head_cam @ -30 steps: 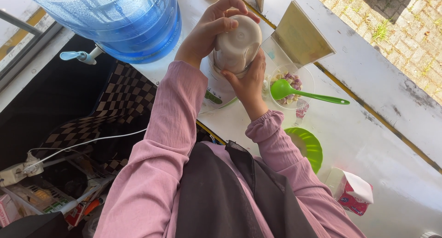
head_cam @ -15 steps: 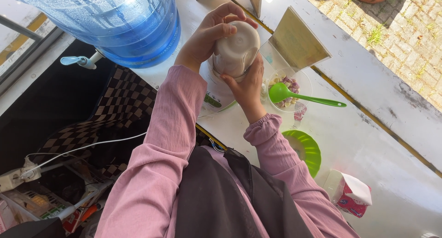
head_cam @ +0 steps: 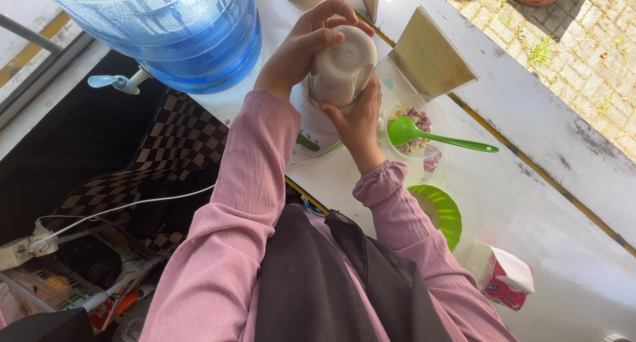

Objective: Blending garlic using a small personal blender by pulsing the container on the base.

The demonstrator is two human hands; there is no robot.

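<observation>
Both grips clasp the blender jar (head_cam: 339, 67): our left hand (head_cam: 306, 43) wraps its upper side, our right hand (head_cam: 358, 120) cups it from below. From the head view, we see the jar tipped above the surface (head_cam: 530, 183), its long axis leaning toward us, just left of the bowl (head_cam: 417, 120) with the green spoon (head_cam: 434, 138).

i'm at an outdoor drink stall: white counter (head_cam: 530, 203), big water jug (head_cam: 165, 24) at eleven o'clock, paving (head_cam: 583, 44) at two.
</observation>
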